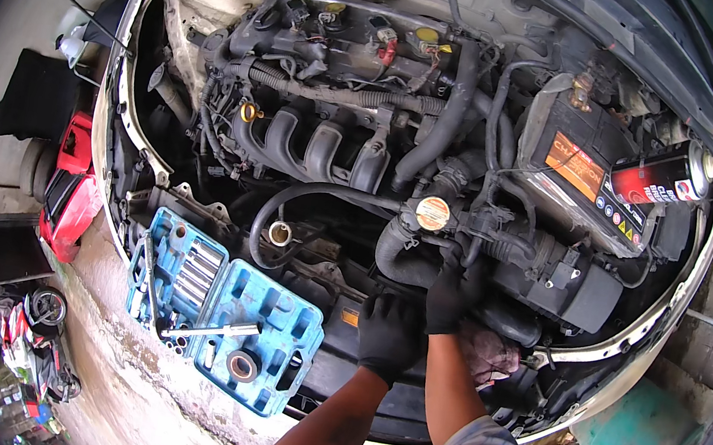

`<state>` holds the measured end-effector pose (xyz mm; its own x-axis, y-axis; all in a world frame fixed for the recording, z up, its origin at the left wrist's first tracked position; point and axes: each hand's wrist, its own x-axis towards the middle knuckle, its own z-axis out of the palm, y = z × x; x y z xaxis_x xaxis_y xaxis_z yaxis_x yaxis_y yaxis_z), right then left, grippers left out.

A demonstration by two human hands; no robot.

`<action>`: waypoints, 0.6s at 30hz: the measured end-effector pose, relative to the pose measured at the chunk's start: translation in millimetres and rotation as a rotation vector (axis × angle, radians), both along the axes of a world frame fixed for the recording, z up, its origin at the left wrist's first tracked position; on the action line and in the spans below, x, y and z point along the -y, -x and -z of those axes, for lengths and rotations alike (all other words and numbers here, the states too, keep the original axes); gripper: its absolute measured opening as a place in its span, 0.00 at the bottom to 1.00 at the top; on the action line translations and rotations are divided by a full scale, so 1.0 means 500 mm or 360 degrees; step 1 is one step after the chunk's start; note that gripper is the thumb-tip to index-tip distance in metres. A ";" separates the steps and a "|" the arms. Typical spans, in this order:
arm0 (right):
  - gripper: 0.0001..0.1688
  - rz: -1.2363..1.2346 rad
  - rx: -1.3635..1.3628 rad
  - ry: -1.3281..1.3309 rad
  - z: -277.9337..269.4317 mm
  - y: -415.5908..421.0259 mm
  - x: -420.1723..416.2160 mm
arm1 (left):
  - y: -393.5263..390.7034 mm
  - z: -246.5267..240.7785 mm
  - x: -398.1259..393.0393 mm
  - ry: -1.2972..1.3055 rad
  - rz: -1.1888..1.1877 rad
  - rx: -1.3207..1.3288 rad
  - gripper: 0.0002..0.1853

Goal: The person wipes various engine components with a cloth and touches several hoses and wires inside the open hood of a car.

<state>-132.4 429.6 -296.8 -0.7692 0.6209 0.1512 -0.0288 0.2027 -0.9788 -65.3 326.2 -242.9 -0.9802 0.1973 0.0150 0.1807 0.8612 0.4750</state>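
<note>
Both hands wear black gloves and are over the front of a car's engine bay. My left hand [390, 335] lies with its back up on the black panel near the radiator, fingers curled forward below the thick radiator hose [403, 255]. My right hand [453, 296] reaches in beside that hose, under the coolant cap [432, 213]; its fingertips are hidden among dark parts, and I cannot tell what it touches. A crumpled cloth [489, 355] lies right of my right wrist. An orange label [349, 317] is left of my left hand.
An open blue socket case [260, 338] with sockets, a ratchet [152, 290] and a roll of tape [243, 365] rests on the front edge at left. A brake cleaner can [663, 174] lies on the car battery [580, 164]. The intake manifold [312, 149] and airbox [577, 289] stand beyond.
</note>
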 end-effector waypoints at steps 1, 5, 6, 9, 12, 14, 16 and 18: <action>0.12 -0.0007 0.0003 0.0001 0.005 -0.001 0.000 | 0.000 0.001 0.002 -0.0008 0.0003 0.0010 0.17; 0.12 0.0001 0.0028 -0.0160 0.020 -0.008 -0.005 | 0.001 -0.002 0.004 -0.0036 -0.0011 0.0033 0.17; 0.12 0.0006 0.0037 -0.0236 0.017 -0.007 -0.003 | 0.002 -0.003 0.004 -0.0037 -0.0026 0.0033 0.18; 0.13 -0.0021 0.0088 -0.0125 -0.001 -0.004 0.000 | 0.000 -0.004 0.008 0.0016 0.0022 0.0029 0.17; 0.13 -0.0040 0.0026 -0.0083 0.010 0.001 -0.007 | 0.003 0.000 0.006 -0.0003 0.0031 0.0043 0.17; 0.13 -0.0047 0.0114 0.0100 -0.004 -0.004 0.001 | 0.002 0.000 0.006 -0.0010 0.0022 0.0064 0.16; 0.14 -0.0052 0.0154 0.0058 -0.015 -0.001 0.001 | 0.006 -0.003 0.004 -0.0030 0.0018 0.0064 0.16; 0.14 -0.0058 0.0150 -0.0198 -0.015 0.001 -0.002 | 0.008 -0.007 0.005 -0.0052 0.0015 0.0046 0.16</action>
<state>-132.8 430.8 -289.2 -0.8055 0.5730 0.1513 0.0524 0.3232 -0.9449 -69.5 323.9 -239.2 -0.9784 0.2066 -0.0069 0.1746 0.8435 0.5080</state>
